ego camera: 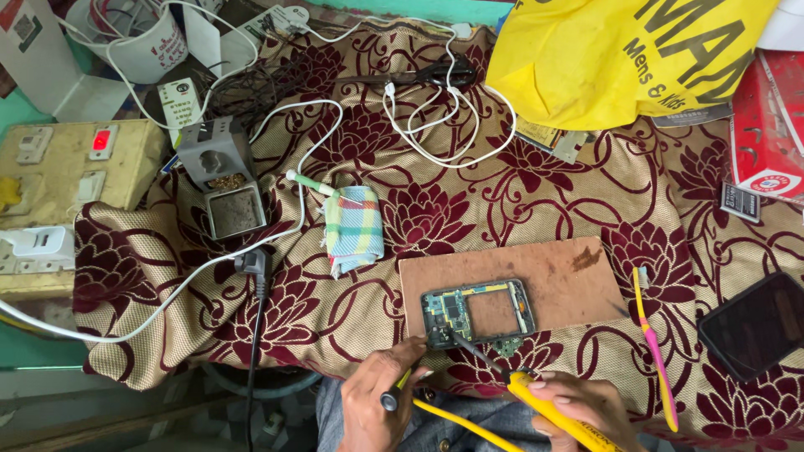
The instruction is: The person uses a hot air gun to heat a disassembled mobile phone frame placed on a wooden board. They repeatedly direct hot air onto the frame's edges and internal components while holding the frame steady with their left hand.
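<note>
A phone frame with a green circuit board (477, 311) lies on a brown wooden board (553, 272). My right hand (582, 406) grips a yellow soldering iron (548, 406) whose dark tip reaches the frame's lower left corner. My left hand (377, 402) rests at the board's near left corner, fingertips by the frame, holding a thin dark-tipped tool (392, 395). A yellow cable (456, 423) trails across my lap.
A soldering iron stand (224, 180) and a folded checked cloth (353, 230) lie on the maroon floral cloth (435, 209). White cables (435, 109), a switchboard (75, 167), a yellow bag (620, 59), a pink and yellow toothbrush (653, 351) and a dark phone (754, 326) surround the board.
</note>
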